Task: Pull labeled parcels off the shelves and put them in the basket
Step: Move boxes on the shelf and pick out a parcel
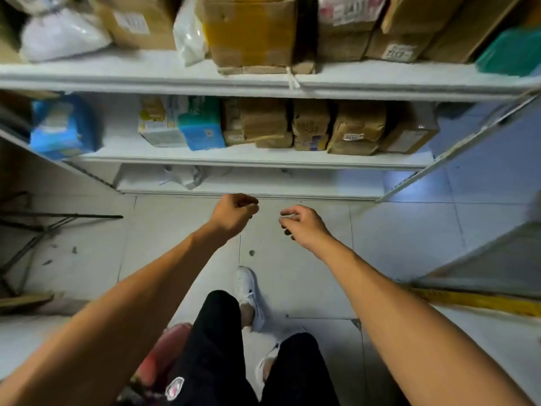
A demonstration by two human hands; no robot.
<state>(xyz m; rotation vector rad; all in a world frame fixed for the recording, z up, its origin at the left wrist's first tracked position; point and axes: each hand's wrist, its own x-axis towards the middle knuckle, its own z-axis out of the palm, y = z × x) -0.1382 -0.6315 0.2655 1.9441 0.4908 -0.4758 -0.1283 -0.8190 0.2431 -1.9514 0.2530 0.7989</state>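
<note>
Both arms reach forward over the tiled floor (307, 276), and neither hand holds anything. The left hand (232, 213) has its fingers (248, 200) curled in together toward the palm, closed on nothing. The right hand (304, 225) has its fingers (288, 213) loosely bent and a little apart, thumb side up. The 2 hands sit near each other but do not touch. Just beyond the fingertips runs the front edge of the lowest shelf (248, 187), where a crumpled grey plastic bag (187, 177) lies slightly to the left of the left fingers. Above that, further past the fingers, the middle shelf (248, 159) carries a row of brown cardboard parcels (357, 127) with small white labels, a blue and green printed pack (199, 124) and, well off to the left, a blue wrapped pack (64, 127). The top shelf (175, 74) holds larger cardboard boxes (248, 30), white plastic bags (61, 33) and a green item (510, 52) at far right; motion blur makes the label digits unreadable. Behind the hands, close to the person's left leg, a reddish object (164, 356) shows at the bottom, possibly the basket, though it is too blurred to be sure. White shoes (248, 291) stand on the floor below the hands.
</note>
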